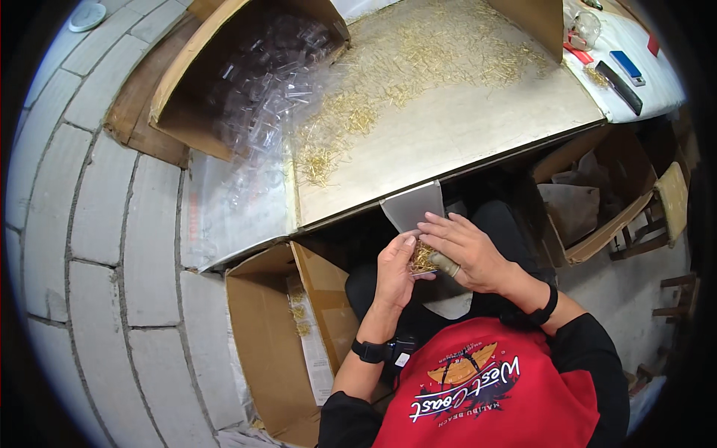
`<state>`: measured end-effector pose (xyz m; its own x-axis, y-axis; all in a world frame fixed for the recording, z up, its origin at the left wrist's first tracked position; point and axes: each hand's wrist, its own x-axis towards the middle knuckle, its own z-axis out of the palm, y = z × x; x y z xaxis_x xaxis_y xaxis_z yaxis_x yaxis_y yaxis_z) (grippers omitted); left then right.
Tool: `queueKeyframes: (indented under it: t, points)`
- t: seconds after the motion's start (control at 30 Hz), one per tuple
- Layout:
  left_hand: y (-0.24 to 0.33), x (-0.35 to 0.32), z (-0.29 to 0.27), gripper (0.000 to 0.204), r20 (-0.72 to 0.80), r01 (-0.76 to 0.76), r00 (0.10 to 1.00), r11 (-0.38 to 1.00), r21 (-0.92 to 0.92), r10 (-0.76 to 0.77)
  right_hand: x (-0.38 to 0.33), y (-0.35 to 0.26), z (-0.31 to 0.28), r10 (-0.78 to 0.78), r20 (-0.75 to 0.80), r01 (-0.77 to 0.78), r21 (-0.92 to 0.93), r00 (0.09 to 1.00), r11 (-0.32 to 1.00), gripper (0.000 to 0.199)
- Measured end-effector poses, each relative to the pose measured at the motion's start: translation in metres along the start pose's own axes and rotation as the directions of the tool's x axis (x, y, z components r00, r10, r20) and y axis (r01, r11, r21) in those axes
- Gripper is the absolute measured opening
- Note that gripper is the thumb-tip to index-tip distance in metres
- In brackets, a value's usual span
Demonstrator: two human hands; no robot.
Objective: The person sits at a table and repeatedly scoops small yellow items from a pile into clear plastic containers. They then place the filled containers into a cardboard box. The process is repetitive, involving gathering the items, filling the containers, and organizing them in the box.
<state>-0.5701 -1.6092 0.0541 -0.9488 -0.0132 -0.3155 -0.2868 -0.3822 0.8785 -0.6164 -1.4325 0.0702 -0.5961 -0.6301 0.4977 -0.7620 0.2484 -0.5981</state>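
Note:
In front of my lap, my left hand (394,275) is closed around a small box whose walls are mostly hidden. Thin gold-coloured metal pins (422,258) fill it. Over the box's right side lies my right hand (475,255), its fingers stretched out and pointing left. A beige cover (446,264) wraps one of its digits, right beside the pins. More loose gold pins (358,112) are spread across the pale tabletop (463,119) ahead. A grey translucent flap (413,206) hangs at the table's edge, just beyond my fingers.
At the far left, a tilted cardboard box (187,82) spills clear plastic boxes (272,104) onto the table. Another open carton (261,321) stands left of my legs. To the right are a carton (620,209) with bags, a stool (672,198), and a black comb-like strip (620,88).

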Motion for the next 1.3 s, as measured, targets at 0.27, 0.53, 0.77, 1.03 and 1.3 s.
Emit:
queueKeyframes:
  t: [0.27, 0.53, 0.77, 1.03, 1.3]
  points:
    - [0.008, -0.004, 0.002, 0.034, 0.04, -0.011, 0.999, 0.995, -0.096, 0.015, -0.001, -0.001, 0.001, -0.054, 0.041, 0.059, -0.149, 0.998, 0.987, 0.045]
    - [0.003, 0.0, 0.01, 0.034, -0.045, -0.051, 0.998, 0.981, -0.185, 0.044, -0.001, -0.003, 0.002, -0.064, 0.122, 0.089, -0.212, 0.99, 0.973, 0.05]
    - [0.015, -0.003, 0.004, 0.033, 0.036, -0.029, 0.999, 0.989, -0.145, 0.034, 0.0, 0.001, -0.015, 0.065, -0.025, -0.062, 0.114, 0.998, 0.992, 0.052]
    - [0.015, -0.002, -0.004, 0.032, 0.049, -0.016, 0.999, 0.989, -0.149, 0.023, 0.003, 0.0, -0.003, -0.053, 0.104, 0.065, -0.122, 0.993, 0.99, 0.046]
    - [0.02, -0.005, -0.002, 0.029, -0.029, -0.008, 1.0, 0.992, -0.123, 0.005, 0.004, 0.0, -0.007, 0.081, -0.13, -0.074, 0.056, 0.988, 0.996, 0.039]
